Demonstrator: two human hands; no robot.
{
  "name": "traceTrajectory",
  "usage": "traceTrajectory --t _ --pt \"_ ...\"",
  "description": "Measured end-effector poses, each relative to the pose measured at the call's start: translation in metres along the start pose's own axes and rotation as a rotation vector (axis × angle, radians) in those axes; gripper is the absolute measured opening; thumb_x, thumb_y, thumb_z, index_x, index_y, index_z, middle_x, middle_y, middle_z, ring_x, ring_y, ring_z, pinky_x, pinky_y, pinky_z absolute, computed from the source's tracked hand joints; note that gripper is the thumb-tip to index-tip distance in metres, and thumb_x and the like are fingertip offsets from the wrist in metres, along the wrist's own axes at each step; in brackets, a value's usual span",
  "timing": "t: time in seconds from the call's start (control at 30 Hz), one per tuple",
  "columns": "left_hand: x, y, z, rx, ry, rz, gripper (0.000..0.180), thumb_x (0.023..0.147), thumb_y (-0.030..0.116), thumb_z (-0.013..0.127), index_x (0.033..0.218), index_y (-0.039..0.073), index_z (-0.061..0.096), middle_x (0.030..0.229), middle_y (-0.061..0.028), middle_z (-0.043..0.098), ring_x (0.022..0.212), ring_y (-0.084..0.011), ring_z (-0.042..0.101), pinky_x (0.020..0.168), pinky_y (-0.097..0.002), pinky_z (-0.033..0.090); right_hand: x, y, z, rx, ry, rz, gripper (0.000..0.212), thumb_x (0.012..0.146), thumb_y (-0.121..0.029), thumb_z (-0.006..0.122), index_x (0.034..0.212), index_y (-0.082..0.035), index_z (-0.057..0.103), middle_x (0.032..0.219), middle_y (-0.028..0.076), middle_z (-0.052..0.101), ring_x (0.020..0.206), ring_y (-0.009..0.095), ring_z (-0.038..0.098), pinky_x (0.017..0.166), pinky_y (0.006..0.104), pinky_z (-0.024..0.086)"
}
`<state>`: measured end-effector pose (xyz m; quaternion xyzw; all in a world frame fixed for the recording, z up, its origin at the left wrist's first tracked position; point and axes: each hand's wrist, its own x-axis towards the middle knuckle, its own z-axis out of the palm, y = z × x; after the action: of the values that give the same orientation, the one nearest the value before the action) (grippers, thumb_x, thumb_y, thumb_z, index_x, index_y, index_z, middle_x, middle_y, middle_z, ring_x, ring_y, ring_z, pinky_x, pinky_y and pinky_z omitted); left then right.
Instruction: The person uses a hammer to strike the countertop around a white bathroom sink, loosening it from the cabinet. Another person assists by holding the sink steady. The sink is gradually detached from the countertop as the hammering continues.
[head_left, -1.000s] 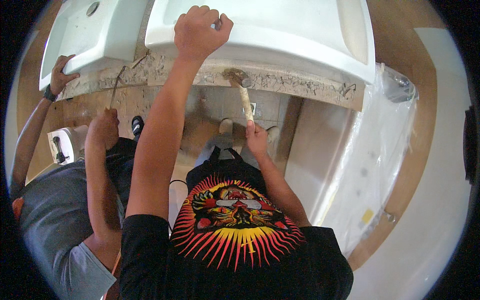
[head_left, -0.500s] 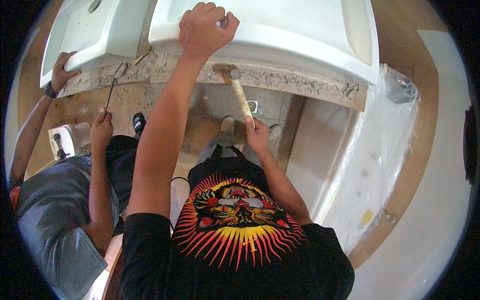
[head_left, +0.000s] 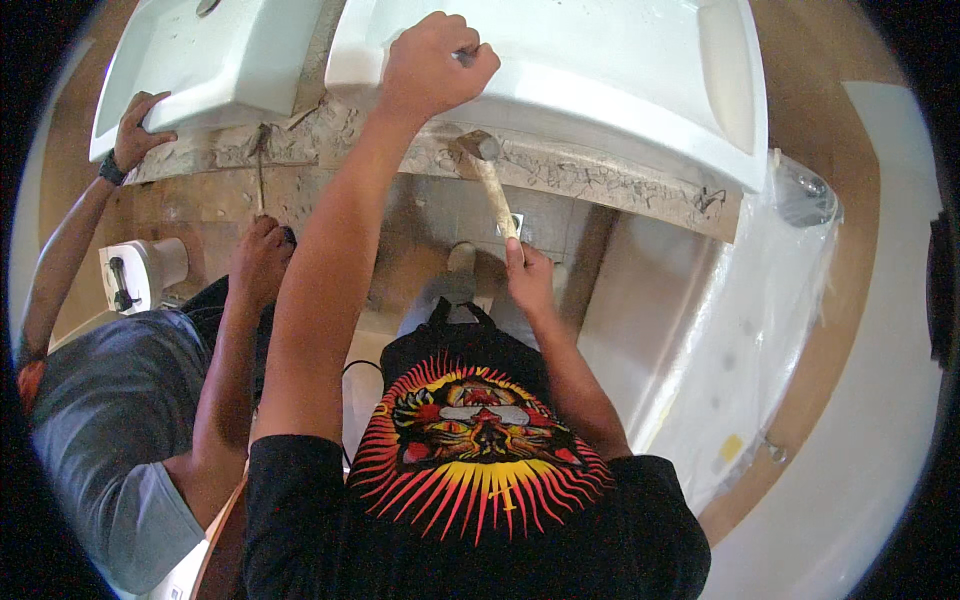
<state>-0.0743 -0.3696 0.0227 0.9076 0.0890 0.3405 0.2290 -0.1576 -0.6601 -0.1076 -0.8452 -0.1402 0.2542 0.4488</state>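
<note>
The white sink basin point(head_left: 600, 90) was smooth, glossy ceramic with rounded corners; its front edge sat on a rough, cracked grey mortar ledge point(head_left: 600, 180) that ran across the wall, crumbled and pitted along its length; a second white basin point(head_left: 210, 60) of the same make lay just beside it to the left, with a narrow broken gap between them. The left hand point(head_left: 432, 62) was clenched in a fist over the near rim of the larger basin, gripping it, with a small metal piece showing at the knuckles; the right hand point(head_left: 527, 275) was closed around the pale wooden handle of a hammer point(head_left: 490, 180), whose dull metal head touched the mortar ledge just under the basin's edge. Below the ledge the tiled wall was matt brown and the space beneath the basin stood open; to the right a sheet of clear plastic film point(head_left: 760, 330) hung crinkled, close to the right elbow. On the left, another person's hand point(head_left: 140, 125) pressed on the smaller basin's corner, and their other hand point(head_left: 262, 260) held a thin chisel point(head_left: 260, 170) up against the mortar. Compared with half a second before, the hammer head had moved a little rightwards along the ledge; the left fist held the same place on the rim.
</note>
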Motion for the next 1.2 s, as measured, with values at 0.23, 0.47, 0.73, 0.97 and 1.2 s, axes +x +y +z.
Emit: traceTrajectory --t 0.23,0.47,0.73,0.97,1.2 --pt "-0.001 0.002 -0.002 0.015 -0.050 -0.032 0.021 0.073 0.021 0.067 0.065 0.003 0.061 0.064 -0.0102 0.056 0.063 -0.0281 0.056 0.061 -0.0385 0.047 0.001 -0.001 0.011 -0.010 -0.042 0.085 0.052 0.093 -0.045 0.050 0.075 0.003 0.058 0.059 0.017 0.053 0.053 0.022 0.049 0.054 0.0401 0.042" --pt "0.004 -0.011 -0.005 -0.080 -0.117 0.037 0.022 0.080 0.019 0.057 0.070 0.000 0.064 0.067 -0.0133 0.056 0.066 -0.0299 0.056 0.065 -0.0390 0.046 -0.002 -0.004 0.007 -0.016 -0.080 0.040 0.050 0.093 -0.045 0.051 0.081 0.003 0.060 0.057 0.017 0.054 0.051 0.024 0.052 0.053 0.0408 0.042" --pt "0.002 -0.012 -0.020 -0.440 -0.197 -0.114 0.036 0.086 0.023 0.043 0.083 -0.001 0.070 0.080 -0.0153 0.064 0.076 -0.0252 0.059 0.079 -0.0361 0.044 0.002 0.000 0.029 0.003 -0.098 0.007 0.052 0.093 -0.047 0.049 0.085 0.002 0.063 0.060 0.020 0.057 0.056 0.032 0.059 0.055 0.0421 0.045" --pt "-0.001 -0.019 -0.018 -0.582 -0.168 -0.125 0.038 0.086 0.022 0.040 0.082 -0.002 0.070 0.081 -0.0142 0.067 0.078 -0.0240 0.062 0.078 -0.0346 0.047 0.002 -0.012 0.031 0.024 -0.083 0.031 0.052 0.093 -0.048 0.049 0.085 0.002 0.063 0.063 0.021 0.059 0.058 0.034 0.060 0.057 0.0426 0.045" --pt "0.005 -0.025 -0.022 -0.702 -0.155 -0.100 0.039 0.086 0.019 0.038 0.082 -0.004 0.070 0.081 -0.0153 0.067 0.079 -0.0234 0.062 0.080 -0.0354 0.047 0.005 -0.011 0.040 -0.037 -0.065 -0.090 0.050 0.093 -0.046 0.050 0.081 0.001 0.062 0.062 0.021 0.057 0.057 0.033 0.060 0.056 0.0423 0.045"
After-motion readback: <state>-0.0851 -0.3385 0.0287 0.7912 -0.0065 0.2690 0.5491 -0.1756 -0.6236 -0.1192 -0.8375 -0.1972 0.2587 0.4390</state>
